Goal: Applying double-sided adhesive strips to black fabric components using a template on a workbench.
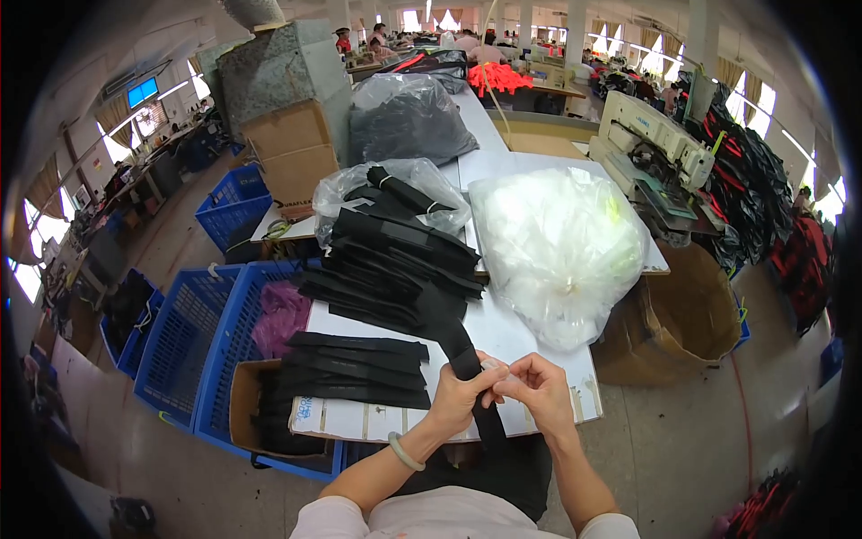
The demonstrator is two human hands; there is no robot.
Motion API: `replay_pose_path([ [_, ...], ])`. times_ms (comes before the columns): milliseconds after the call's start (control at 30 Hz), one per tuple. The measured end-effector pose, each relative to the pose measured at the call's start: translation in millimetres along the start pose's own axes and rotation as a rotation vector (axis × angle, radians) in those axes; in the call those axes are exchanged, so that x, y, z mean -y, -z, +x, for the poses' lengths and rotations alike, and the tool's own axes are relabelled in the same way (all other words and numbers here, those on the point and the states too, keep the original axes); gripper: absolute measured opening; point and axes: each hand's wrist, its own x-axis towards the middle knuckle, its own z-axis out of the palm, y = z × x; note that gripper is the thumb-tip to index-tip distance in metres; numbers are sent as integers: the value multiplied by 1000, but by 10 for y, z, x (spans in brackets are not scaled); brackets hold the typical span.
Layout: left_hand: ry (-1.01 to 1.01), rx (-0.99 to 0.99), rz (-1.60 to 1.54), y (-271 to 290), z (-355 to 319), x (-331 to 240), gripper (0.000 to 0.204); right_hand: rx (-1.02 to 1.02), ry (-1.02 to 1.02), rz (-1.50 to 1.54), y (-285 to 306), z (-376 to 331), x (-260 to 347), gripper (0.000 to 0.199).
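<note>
While both hands meet at the near edge of the white table [530,323], the left hand [456,398] grips a black strap [464,357] and the right hand [539,388] pinches something small and pale against it. Stacked black strips [359,368] lie just left.

Bright daylight from windows [36,235] at left and upper right blows out; fisheye bends edges, corners vignetted black, shadows soft.

Black strap [464,359], blue crates [184,337], seemingly purple fabric [280,314], white table [539,359]
</note>
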Motion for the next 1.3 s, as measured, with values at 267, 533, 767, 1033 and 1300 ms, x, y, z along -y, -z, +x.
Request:
replay_pose_path([
  [267, 1, -263, -411, 64, 247, -275, 35, -95, 123, 5, 33, -73, 39, 12],
  [533, 129, -244, -700, 161, 272, -346, 41, 55, 261, -565, -10, -124, 188, 18],
  [767, 145, -256, -701, 164, 174, -214, 44, -41, 497, -804, -134, -180, 58, 25],
  [1033, 80, -285, -598, 4, 48, -177, 43, -73, 565, -980, -267, -166, -77, 27],
  [1300, 47, -261, -767, 229, 153, -208, 42, 0, 248, -731, -160, -342, 129, 21],
])
